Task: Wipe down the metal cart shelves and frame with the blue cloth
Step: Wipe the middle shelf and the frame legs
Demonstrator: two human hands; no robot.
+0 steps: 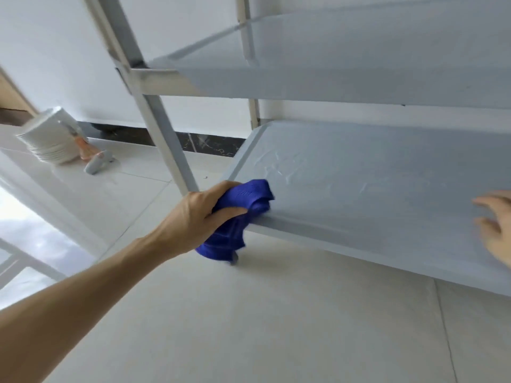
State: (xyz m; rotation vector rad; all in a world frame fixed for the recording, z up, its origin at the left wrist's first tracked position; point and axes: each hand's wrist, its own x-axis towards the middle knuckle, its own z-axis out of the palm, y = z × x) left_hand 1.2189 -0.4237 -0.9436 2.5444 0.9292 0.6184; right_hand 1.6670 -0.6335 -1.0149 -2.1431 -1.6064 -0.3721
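Note:
The metal cart fills the right of the view, with a lower shelf (373, 183) and a shelf above it (331, 78), both grey. A slanting frame post (163, 134) runs down the left side. My left hand (201, 214) grips the bunched blue cloth (243, 211) against the front left corner of the lower shelf, and part of the cloth hangs below the rim. My right hand (495, 225) rests at the right edge of the view over the lower shelf's front part, fingers spread and holding nothing.
A stack of white bowls (49, 139) sits on the pale tiled floor at the left, with an orange and grey object (96, 161) beside it. A dark skirting strip (210, 145) runs along the white wall behind the cart.

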